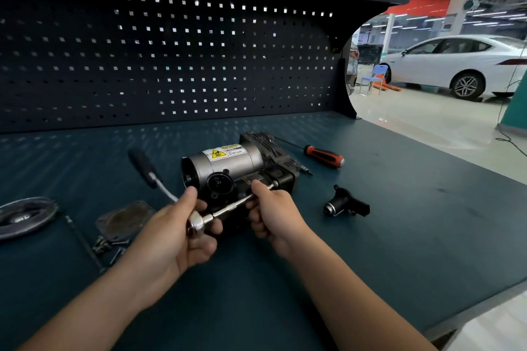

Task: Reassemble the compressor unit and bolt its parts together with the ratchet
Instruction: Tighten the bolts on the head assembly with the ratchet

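Teal bench top (370,236) under a dark pegboard (171,65); white car (456,65) on the shop floor beyond.
Compressor unit (228,163) sits mid-bench; left hand (179,239) grips the ratchet (197,221) at its head, right hand (275,215) pinches the extension bar (236,204).

On the teal workbench (399,236): the compressor unit (228,162), an orange-and-black screwdriver (323,155) just behind its right end, a black fitting (345,203) apart at right. Toward the left: a square plate (125,219), loose screws (111,248), an oval metal cover (25,216).
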